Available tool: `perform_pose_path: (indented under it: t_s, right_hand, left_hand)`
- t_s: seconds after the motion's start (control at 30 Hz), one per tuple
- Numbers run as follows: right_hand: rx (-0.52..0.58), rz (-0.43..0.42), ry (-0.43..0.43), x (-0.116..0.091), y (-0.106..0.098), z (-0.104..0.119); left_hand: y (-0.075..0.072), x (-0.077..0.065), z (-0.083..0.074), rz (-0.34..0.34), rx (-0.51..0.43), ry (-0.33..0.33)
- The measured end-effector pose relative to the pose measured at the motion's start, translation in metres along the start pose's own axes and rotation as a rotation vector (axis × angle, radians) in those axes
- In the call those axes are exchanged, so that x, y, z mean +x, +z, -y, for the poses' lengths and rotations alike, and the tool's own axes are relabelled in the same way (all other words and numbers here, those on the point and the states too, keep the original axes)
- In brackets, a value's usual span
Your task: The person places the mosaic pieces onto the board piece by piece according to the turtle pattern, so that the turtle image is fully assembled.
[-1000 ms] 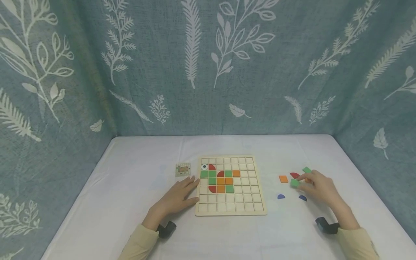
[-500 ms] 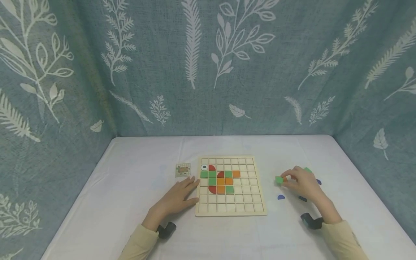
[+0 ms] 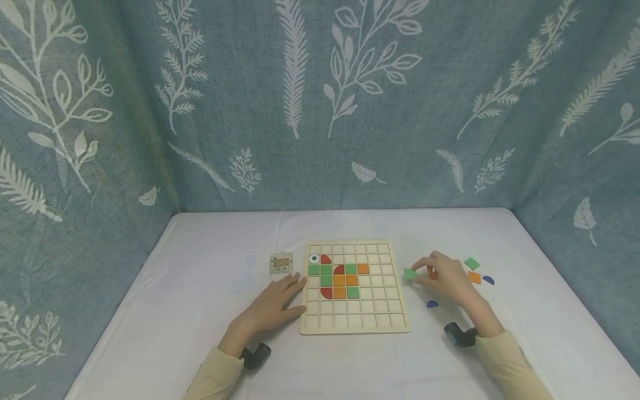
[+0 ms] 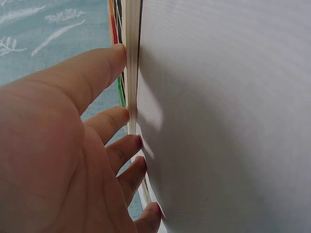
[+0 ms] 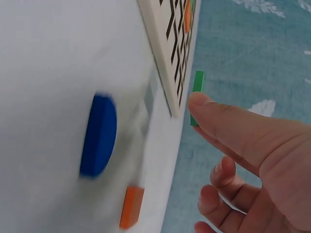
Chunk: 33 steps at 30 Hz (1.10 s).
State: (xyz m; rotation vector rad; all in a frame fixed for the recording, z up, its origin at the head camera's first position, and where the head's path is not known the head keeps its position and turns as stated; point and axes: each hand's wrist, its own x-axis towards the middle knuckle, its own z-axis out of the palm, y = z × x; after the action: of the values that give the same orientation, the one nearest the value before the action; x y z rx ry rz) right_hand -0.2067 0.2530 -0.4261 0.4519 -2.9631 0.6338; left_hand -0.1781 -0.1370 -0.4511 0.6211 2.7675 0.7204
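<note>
My right hand (image 3: 446,279) pinches a green square tile (image 3: 410,274) between thumb and fingers, just off the right edge of the wooden grid board (image 3: 376,304). In the right wrist view the green tile (image 5: 198,81) is held up off the table, on edge to the camera. Fingers spread and fairly straight, my left hand (image 3: 271,303) rests by the board's left side, thumb and fingertips touching its edge (image 4: 131,73). Green, orange and red pieces fill part of the grid, with a round eye tile (image 3: 314,259) at upper left.
Right of the board lie a green tile (image 3: 472,263), an orange tile (image 3: 474,277) and blue half-circles (image 3: 432,304) (image 3: 488,280). Another orange tile (image 3: 433,275) is partly behind my right hand. A small picture card (image 3: 281,263) lies left of the board. Curtains stand behind the table.
My right hand has carried the green tile leftward from the loose pieces to near the board's right edge. My left hand and the pieces on the board have stayed put.
</note>
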Motion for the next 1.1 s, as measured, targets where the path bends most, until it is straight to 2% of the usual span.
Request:
perform_pose_path:
  t_s: [0.2,0.37,0.6,1.1]
  right_hand:
    - [0.012,0.017,0.001,0.006,0.008,0.011]
    - [0.045,0.011,-0.039,0.010,0.013,0.019]
    - [0.035,0.007,-0.076,0.016,0.020,0.029]
    - [0.075,0.048,-0.107,0.025,0.034,0.044]
  left_hand:
    - [0.001,0.000,0.001,-0.005,0.008,0.005]
    - [0.003,0.000,0.002,-0.007,0.010,0.009]
    - [0.005,0.001,0.003,-0.009,0.011,0.008]
    - [0.004,0.000,0.001,-0.009,0.003,0.005]
